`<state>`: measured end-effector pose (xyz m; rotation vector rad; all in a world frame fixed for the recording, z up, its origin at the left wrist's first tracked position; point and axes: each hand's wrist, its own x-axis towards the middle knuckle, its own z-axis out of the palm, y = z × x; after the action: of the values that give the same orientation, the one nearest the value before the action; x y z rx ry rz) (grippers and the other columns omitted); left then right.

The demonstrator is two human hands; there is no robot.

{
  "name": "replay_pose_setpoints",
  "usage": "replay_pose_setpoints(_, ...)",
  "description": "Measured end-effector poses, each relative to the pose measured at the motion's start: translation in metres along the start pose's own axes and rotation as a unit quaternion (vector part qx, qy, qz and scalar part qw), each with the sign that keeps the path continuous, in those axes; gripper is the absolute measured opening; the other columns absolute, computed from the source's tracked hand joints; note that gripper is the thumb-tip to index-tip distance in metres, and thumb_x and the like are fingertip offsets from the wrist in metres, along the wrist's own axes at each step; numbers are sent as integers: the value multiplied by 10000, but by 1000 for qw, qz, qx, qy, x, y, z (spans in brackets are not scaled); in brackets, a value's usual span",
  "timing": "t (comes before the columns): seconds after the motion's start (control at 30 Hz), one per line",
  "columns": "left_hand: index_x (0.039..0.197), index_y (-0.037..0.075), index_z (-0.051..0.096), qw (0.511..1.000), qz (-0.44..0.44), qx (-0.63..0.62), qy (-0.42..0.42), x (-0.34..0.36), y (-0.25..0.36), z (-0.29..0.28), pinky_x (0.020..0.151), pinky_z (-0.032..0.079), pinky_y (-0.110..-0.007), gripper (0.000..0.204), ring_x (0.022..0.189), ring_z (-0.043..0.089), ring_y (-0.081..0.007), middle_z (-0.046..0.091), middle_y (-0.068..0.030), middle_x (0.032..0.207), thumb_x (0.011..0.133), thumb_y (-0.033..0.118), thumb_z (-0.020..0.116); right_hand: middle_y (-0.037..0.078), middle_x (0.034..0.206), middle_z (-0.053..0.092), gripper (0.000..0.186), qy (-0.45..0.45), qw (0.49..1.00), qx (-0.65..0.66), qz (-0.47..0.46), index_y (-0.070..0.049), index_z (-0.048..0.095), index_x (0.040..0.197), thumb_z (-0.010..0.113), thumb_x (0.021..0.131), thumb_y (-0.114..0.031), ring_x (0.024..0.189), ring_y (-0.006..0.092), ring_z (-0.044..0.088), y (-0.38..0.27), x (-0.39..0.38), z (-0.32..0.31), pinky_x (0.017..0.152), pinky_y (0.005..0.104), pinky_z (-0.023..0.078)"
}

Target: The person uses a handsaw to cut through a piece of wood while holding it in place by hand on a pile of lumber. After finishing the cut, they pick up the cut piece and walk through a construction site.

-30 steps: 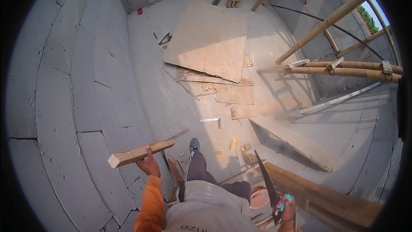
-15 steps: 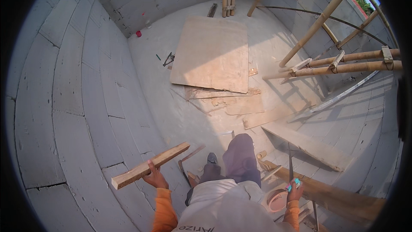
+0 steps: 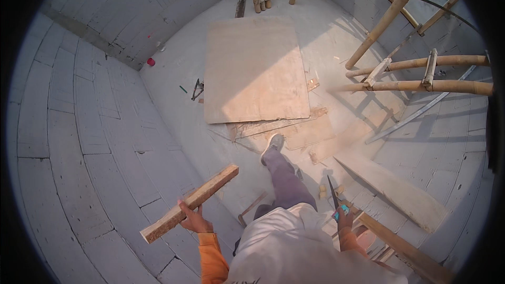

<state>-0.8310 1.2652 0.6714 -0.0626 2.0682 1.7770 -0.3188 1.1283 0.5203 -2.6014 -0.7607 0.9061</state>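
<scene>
My left hand (image 3: 195, 220) is wrapped round a short length of timber (image 3: 190, 203), which slants up to the right beside the block wall. In my right hand (image 3: 345, 222) is the turquoise handle of a handsaw (image 3: 333, 192). Its narrow dark blade points forward, away from my body. Behind the right forearm sits a pinkish round container (image 3: 365, 239), partly hidden. A long wooden plank (image 3: 394, 242) lies just right of that hand.
A large plywood sheet (image 3: 255, 68) lies ahead on the floor over broken board pieces (image 3: 305, 131). Bamboo poles (image 3: 436, 85) stretch across the right side. A board (image 3: 394, 189) leans at the lower right. The grey block wall (image 3: 79, 158) runs along my left.
One leg has stepped forward, its shoe now near the broken boards. The plywood sheet appears nearer. Both hands keep their hold on the timber and the saw; the saw has shifted left in view.
</scene>
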Motion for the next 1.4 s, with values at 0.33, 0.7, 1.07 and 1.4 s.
replay_pose_setpoints(0.33,1267,-36,473,990,-22,137,-11,57,18,166,824,620,-476,690,1140,612,-297,572,-200,1226,915,525,663,257,1073,667,671,-71,997,7,10,11,545,1202,756,776,-461,984,398,663,-264,121,106,891,464,505)
replay_pose_setpoints(0.7,1382,-32,328,966,-100,237,-3,127,-75,239,835,592,-518,798,1231,546,-355,495,-250,1296,935,584,567,170,973,594,580,-26,945,-134,-298,-11,598,1031,799,709,-450,959,377,541,-382,307,377,859,473,448)
replay_pose_setpoints(1.07,1280,52,525,944,-251,206,-62,183,-127,209,979,505,-541,539,1174,593,-337,626,-162,1236,987,504,520,148,1159,613,696,-165,883,-280,-340,-34,521,1206,652,800,-583,1050,371,540,-414,387,602,975,511,376)
replay_pose_setpoints(1.4,1325,32,479,935,-264,225,-71,181,-141,214,967,522,-514,596,1165,600,-344,617,-179,1229,977,512,539,105,1282,627,741,-156,869,-378,-278,-46,503,1286,588,845,-634,1159,365,527,-403,384,646,1032,553,293)
